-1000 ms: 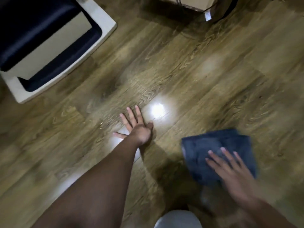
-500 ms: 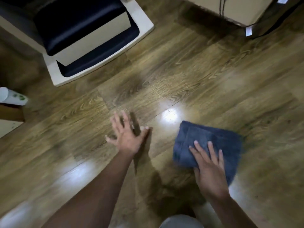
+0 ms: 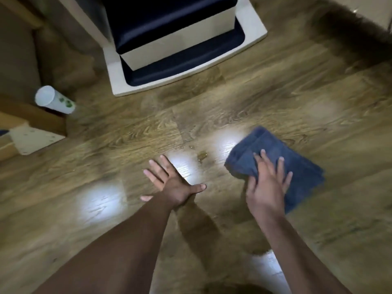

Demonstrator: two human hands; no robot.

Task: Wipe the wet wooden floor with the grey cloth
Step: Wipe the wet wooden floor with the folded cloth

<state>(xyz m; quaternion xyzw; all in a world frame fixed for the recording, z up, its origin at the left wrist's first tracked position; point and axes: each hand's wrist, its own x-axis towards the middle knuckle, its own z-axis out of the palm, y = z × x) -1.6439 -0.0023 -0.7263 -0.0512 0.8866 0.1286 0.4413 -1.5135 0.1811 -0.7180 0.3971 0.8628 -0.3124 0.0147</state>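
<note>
Right hand (image 3: 267,187) flat on grey cloth (image 3: 297,166), wooden floor (image 3: 127,132) underneath.

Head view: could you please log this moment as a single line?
left hand: flat on wooden floor, open | right hand: pressing grey cloth | droplets: left of cloth, unwiped

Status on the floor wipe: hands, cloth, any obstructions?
Right hand flat on grey cloth. Left hand open, braced on floor. Droplets just left of cloth. Path clear.

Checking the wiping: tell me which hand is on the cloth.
The right hand presses the grey cloth; the left hand rests flat on bare floor.
</note>
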